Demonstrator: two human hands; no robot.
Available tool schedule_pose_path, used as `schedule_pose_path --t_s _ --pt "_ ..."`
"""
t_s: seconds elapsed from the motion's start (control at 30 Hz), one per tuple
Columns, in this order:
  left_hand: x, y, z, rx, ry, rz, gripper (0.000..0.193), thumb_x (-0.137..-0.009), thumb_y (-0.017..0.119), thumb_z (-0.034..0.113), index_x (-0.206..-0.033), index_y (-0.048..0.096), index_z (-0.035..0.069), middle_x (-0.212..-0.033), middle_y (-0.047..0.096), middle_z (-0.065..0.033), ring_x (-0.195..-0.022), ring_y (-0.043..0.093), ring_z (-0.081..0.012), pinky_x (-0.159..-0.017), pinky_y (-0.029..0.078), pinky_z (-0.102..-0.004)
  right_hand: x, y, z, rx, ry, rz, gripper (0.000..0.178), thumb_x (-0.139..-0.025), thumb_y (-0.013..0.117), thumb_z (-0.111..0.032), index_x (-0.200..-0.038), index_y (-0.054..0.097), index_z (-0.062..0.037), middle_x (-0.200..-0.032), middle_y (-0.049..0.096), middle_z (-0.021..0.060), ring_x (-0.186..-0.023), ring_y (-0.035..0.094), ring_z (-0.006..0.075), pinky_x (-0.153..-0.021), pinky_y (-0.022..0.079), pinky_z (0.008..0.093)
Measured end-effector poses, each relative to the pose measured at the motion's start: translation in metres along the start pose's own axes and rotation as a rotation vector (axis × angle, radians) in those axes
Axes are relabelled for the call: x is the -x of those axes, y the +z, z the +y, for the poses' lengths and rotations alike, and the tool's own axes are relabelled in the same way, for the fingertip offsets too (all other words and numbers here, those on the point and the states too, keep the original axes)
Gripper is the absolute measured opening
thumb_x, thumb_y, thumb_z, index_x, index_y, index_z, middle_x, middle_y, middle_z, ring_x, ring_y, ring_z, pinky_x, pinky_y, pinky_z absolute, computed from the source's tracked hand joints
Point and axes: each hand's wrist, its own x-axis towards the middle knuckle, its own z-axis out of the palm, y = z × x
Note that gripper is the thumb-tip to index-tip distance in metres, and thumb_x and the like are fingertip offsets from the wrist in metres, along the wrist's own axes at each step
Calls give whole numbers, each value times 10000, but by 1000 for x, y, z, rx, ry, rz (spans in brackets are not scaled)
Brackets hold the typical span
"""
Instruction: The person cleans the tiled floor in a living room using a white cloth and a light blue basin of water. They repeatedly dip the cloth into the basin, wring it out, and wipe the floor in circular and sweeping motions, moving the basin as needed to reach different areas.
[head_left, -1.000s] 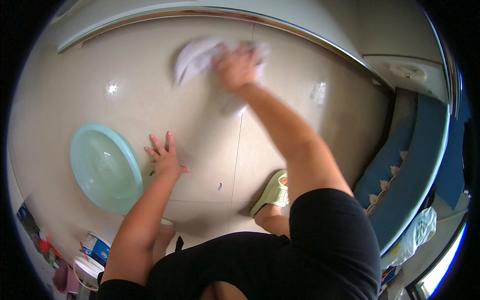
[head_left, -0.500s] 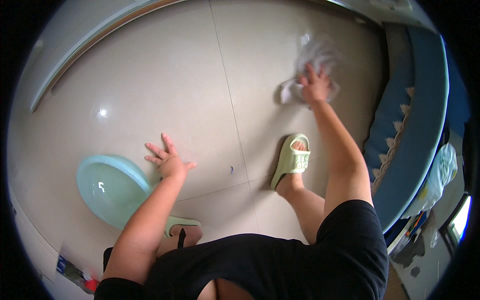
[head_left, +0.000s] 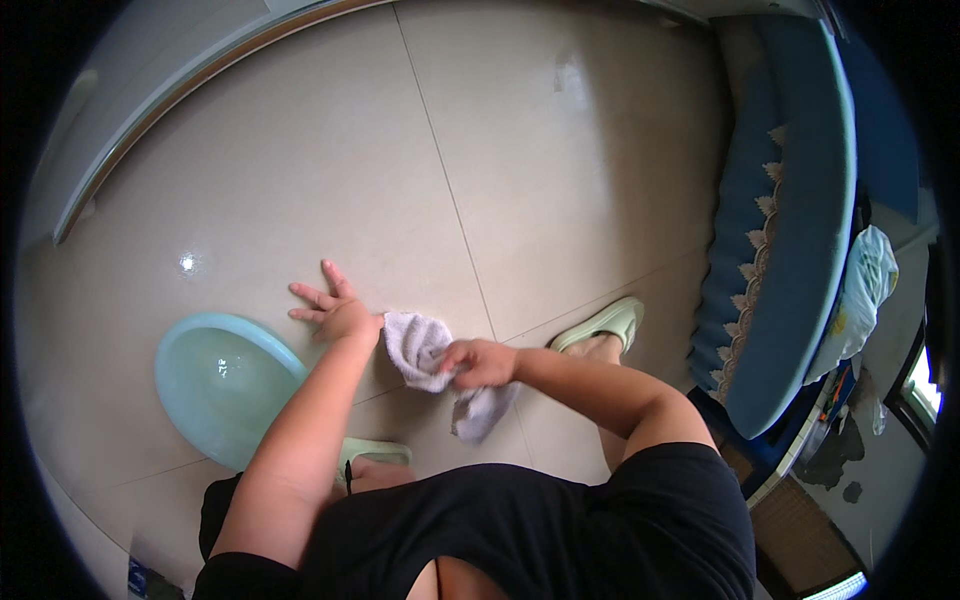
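Note:
A pale greyish-pink cloth [head_left: 415, 345] lies bunched over the tiled floor [head_left: 280, 160], close in front of my body. Closed around its middle is my right hand [head_left: 485, 363], and a loose end of the cloth hangs toward me below the fingers. My left hand [head_left: 343, 312] rests on the tiles with its fingers spread, bearing on the floor and holding nothing; its thumb side is right beside the cloth's left edge. Left of that forearm stands a light-blue basin [head_left: 180, 385] with a shiny reflection inside, partly hidden by my arm.
Green slippers are on my feet, the right slipper [head_left: 610, 322] beyond my right forearm. A blue padded piece with lace trim [head_left: 800, 230] stands along the right side. A white plastic bag [head_left: 862, 290] hangs behind it. A brown-edged white base [head_left: 150, 130] borders the upper left.
My right hand has drawn the cloth from the far right of the floor back toward me, next to my left hand. The left hand stays planted. My right foot has shifted slightly.

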Motion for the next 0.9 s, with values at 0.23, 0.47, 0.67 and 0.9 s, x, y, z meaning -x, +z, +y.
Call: schedule_pose_path --t_s 0.23,0.47,0.67,0.9 --pt "12 -3 -1 107 8 -31 1294 -593 813 354 -1357 -229 300 -1391 -271 -244 -1292 -64 -514 -1016 280 -544 51 -109 -119 1335 96 554 547 -785 589 -236 -1291 385 -201 -1443 135 196 -1138 466 350 -934 412 396" --pt "13 6 3 192 38 99 1353 -528 854 263 -1355 -214 347 -1418 -228 -223 -1294 -9 -518 -1052 219 -523 79 -132 -126 1487 284 390 662 -792 584 -389 -1369 292 -250 -1466 28 169 -1305 146 452 -1032 234 535" --pt "28 11 3 143 8 206 1074 -674 759 259 -1414 -20 268 -1451 -76 -220 -1315 55 -467 -1068 214 -472 30 -157 -110 1791 -47 187 664 -774 542 -534 -1357 332 -297 -1482 27 86 -1328 35 428 -971 184 664" --pt "62 109 -15 341 267 375 676 -823 597 242 -1381 247 91 -1427 192 -225 -1314 221 -350 -1072 212 -407 29 -323 -129 1547 -2 878 502 -816 475 -357 -1307 408 -270 -1460 182 19 -1331 113 368 -1007 152 648"
